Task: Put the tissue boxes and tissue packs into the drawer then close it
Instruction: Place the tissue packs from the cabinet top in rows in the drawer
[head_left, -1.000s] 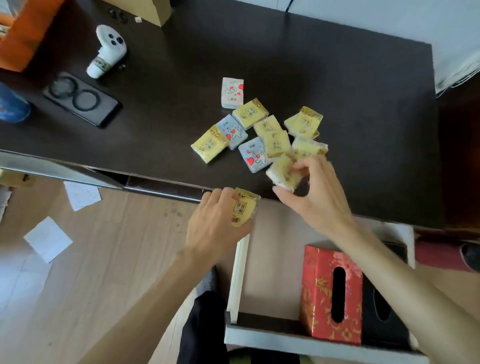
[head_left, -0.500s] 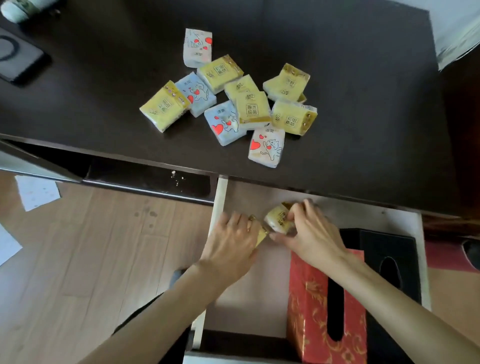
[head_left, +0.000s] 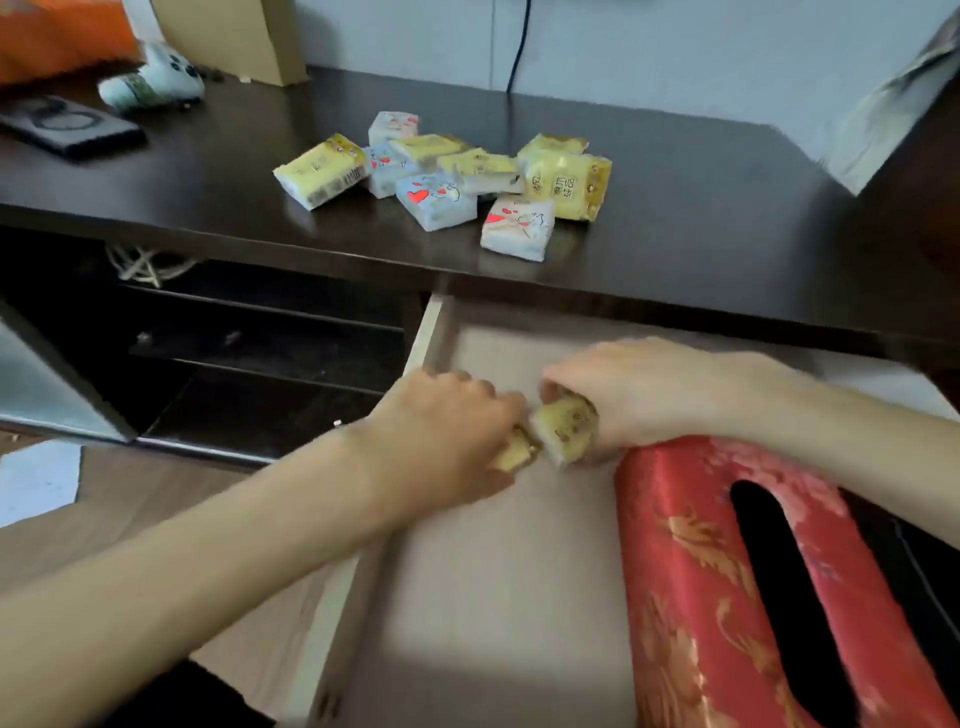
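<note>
A: How far along was it?

B: Partway. Both hands were down inside the open drawer (head_left: 498, 571), close together near its far left corner. The left hand (head_left: 447, 436) was curled around a yellow pack (head_left: 514, 449), mostly hidden under the fingers. The right hand (head_left: 639, 395) was clamped on a second yellow pack (head_left: 566, 428), and the two packs were touching or nearly so.

A: Set down yet?

B: I couldn't tell whether they rested on the drawer floor; both hands gripped them.

A: And the boxes?

B: The red box (head_left: 691, 597) stood in the drawer just nearer than the right hand. Something black (head_left: 914, 566) lay beyond it to the right, probably the other box, though little of it showed.

A: What was left?

B: A good deal. A heap of packs (head_left: 441, 176), yellow ones and white ones with red hearts, lay on the worktop (head_left: 701, 218) beyond the hands, well apart from them. By my count roughly nine or ten, some overlapping. Those needed moving, and then the drawer needed shutting.
</note>
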